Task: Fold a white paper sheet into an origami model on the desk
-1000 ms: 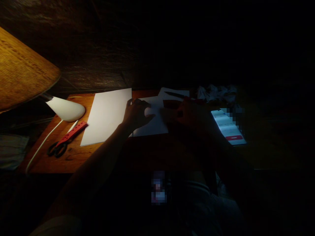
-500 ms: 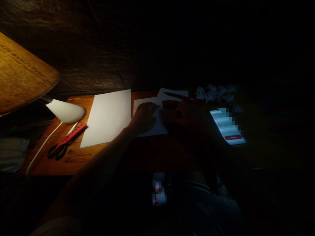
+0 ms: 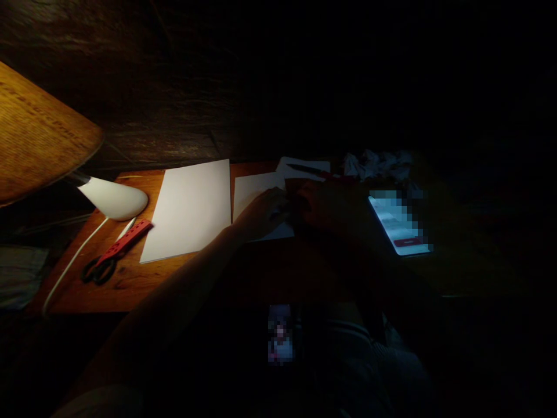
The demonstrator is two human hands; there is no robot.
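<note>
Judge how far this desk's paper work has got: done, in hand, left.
Done: crumpled paper lies at the back. In hand: left hand and right hand meet at the small sheet, grip too dark to tell. Left: the large sheet is unmarked, the scissors untouched.

Orange-brown wooden surface (image 3: 130, 284), lamplit at the left, dark toward the right. At far left, white cone-shaped lamp base (image 3: 115, 198), with white cord (image 3: 72, 264) trailing to the near edge. Just beside, scissors with black loops and red blade cover (image 3: 114, 253). Next, large white paper sheet (image 3: 187, 212) and smaller white paper sheet (image 3: 252, 188) alongside. Behind, third white sheet (image 3: 304, 168) and crumpled white paper (image 3: 376, 164). At right, glowing phone (image 3: 400, 226).
</note>
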